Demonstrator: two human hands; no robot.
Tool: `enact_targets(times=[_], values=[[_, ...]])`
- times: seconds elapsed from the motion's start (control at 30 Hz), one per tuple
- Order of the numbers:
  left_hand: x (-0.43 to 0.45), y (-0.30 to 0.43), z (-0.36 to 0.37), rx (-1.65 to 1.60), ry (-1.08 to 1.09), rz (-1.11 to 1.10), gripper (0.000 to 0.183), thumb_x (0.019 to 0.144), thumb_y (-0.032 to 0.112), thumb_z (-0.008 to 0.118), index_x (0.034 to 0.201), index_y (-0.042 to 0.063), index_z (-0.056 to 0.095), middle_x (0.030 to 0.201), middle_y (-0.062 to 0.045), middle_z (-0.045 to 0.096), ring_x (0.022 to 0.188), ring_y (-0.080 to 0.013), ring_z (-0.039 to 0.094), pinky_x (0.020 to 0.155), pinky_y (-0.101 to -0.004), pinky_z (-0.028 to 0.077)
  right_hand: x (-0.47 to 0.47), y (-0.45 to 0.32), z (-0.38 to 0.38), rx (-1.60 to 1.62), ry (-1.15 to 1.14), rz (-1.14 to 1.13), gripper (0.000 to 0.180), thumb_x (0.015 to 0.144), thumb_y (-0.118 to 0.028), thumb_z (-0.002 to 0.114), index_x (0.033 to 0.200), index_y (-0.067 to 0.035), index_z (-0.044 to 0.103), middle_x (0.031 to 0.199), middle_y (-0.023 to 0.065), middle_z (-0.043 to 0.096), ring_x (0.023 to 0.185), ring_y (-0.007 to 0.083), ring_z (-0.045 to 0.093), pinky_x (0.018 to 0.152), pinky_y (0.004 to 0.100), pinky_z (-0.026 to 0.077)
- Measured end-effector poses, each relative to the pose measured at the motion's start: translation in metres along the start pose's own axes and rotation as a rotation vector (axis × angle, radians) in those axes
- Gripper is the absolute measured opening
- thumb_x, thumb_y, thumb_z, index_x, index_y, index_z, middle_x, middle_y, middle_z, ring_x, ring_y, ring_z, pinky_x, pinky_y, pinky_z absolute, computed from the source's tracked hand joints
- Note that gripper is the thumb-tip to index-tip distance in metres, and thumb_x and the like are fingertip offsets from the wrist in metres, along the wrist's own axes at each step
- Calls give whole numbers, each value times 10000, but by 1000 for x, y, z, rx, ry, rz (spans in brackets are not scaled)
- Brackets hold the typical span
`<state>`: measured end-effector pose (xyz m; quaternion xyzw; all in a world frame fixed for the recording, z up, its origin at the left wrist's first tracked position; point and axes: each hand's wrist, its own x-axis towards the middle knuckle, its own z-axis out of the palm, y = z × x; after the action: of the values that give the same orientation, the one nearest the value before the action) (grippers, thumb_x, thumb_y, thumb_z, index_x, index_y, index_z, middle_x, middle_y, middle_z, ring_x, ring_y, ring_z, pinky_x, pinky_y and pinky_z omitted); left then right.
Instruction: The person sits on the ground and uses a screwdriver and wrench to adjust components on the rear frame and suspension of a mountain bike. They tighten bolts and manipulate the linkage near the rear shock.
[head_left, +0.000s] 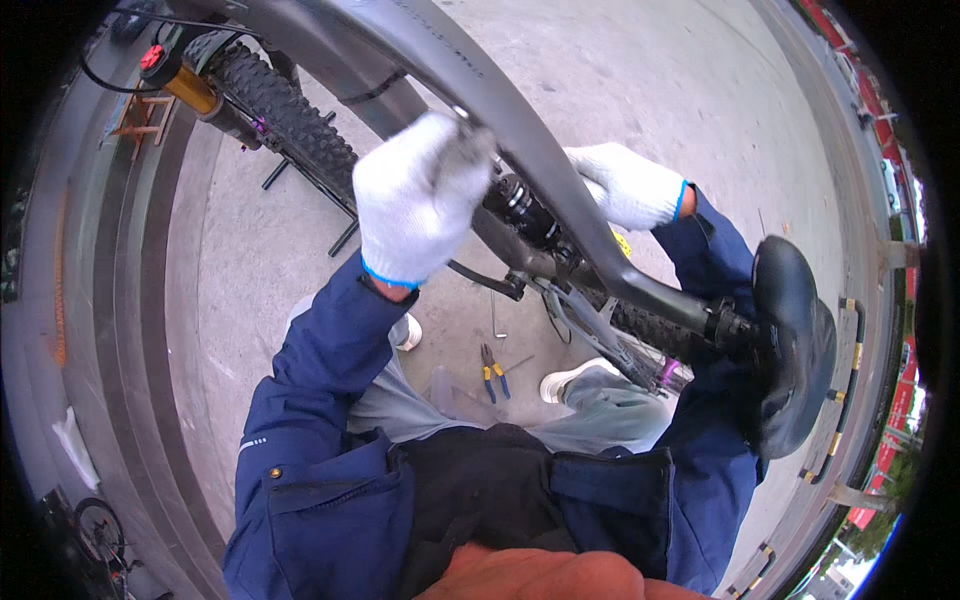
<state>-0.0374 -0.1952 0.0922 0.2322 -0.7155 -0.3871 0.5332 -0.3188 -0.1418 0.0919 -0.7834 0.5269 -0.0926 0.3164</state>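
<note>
A dark grey full-suspension mountain bike frame (495, 105) runs diagonally before me. My left hand (424, 199), in a white knit glove with a blue cuff, is curled against the near side of the frame. Its fingertips are blurred beside the forward end of the black rear shock absorber (529, 214), and I cannot tell whether they hold anything. From the far side, my gloved right hand (630, 184) reaches in behind the top tube, which hides its fingers. On the concrete between my feet lie pliers (493, 373) with yellow and blue handles and an L-shaped hex key (495, 319).
The black saddle (791, 345) stands close to my right arm. At upper left are the knobby front tyre (277, 97) and gold-stanchioned suspension fork (191, 90). Steps (142, 300) border the left side. Yellow-and-black barriers (847, 390) stand at right.
</note>
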Motion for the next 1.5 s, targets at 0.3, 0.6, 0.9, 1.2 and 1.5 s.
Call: enact_targets(times=[0.3,0.6,0.9,1.2,1.5], values=[[-15,-41,-27,-70,325,-459,500,1114,486,496,901,50,617,711,-50,641,567,-111,589,485,-251,431,8,24,31,150,39,17,475,1030,-285,556,1447,-60,586,1341,224,676,1214,388,653,1056,442,499],[-56,-109,-28,-645,140,-1155,288,1092,397,554,1006,125,597,718,8,516,527,-96,475,451,-254,342,83,59,47,198,98,-85,433,956,-277,695,1305,-21,690,1155,177,756,1015,282,722,922,377,547],[-57,-106,-28,-604,182,-1046,280,1092,369,558,970,117,572,715,14,516,521,-88,440,453,-255,313,118,6,4,629,281,-191,509,1049,-296,617,1460,2,569,1341,143,678,1201,214,647,1046,341,505],[-52,-98,-32,-608,216,-1017,267,1093,353,568,958,122,566,742,14,542,555,-81,444,475,-246,321,35,-17,-36,1036,-15,-144,385,1009,-406,670,989,-22,674,1164,155,691,1101,215,627,967,371,504],[-60,-110,-27,-649,199,-1070,260,1086,345,571,970,113,565,731,13,521,539,-92,445,462,-255,334,1,19,-14,639,-185,272,521,926,-184,763,1381,14,604,1307,185,694,1161,220,659,1068,385,495]])
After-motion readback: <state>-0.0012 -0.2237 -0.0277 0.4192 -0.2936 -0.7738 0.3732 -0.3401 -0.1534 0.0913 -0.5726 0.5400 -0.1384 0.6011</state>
